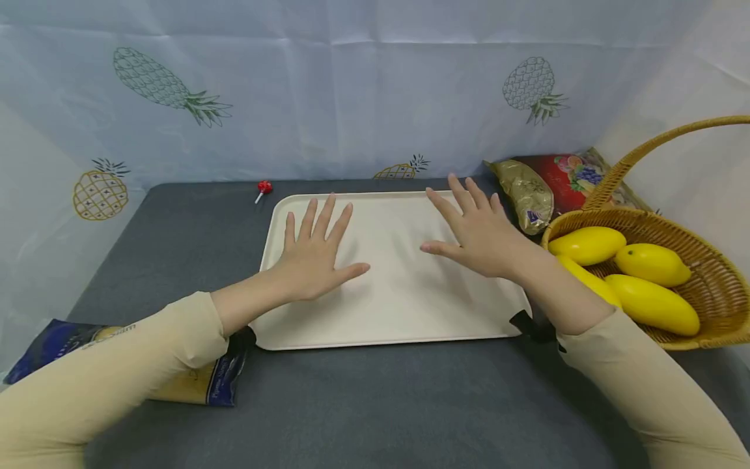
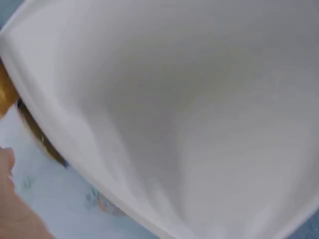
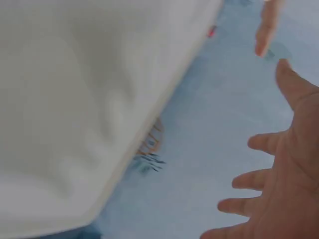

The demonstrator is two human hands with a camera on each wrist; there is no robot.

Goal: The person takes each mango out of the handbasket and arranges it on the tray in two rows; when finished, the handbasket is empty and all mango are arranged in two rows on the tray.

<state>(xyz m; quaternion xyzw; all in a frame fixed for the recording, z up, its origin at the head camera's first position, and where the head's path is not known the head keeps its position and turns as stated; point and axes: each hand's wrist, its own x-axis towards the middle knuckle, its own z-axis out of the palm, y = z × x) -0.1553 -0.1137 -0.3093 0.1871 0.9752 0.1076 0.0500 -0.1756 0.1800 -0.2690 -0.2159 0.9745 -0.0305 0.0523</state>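
A cream rectangular tray (image 1: 387, 312) lies on the dark grey cloth, and its pale surface fills much of both wrist views. Over its left part my left hand (image 1: 313, 260) is held with fingers spread and thumb out to the right. My right hand (image 1: 477, 234) hovers above the tray's right part, its fingers also spread and pointing toward the back. Neither hand holds anything. In the right wrist view the right hand (image 3: 289, 184) shows its palm side with straight fingers. Only a bit of the left hand (image 2: 17, 209) shows in the left wrist view.
At the right stands a wicker basket (image 1: 723, 280) with several yellow fruits (image 1: 653, 303). Behind it lie a red and gold bag (image 1: 556, 179) and a gold packet. A red lollipop (image 1: 265, 187) is at the back left. A blue and yellow packet (image 1: 219, 378) lies under the left forearm.
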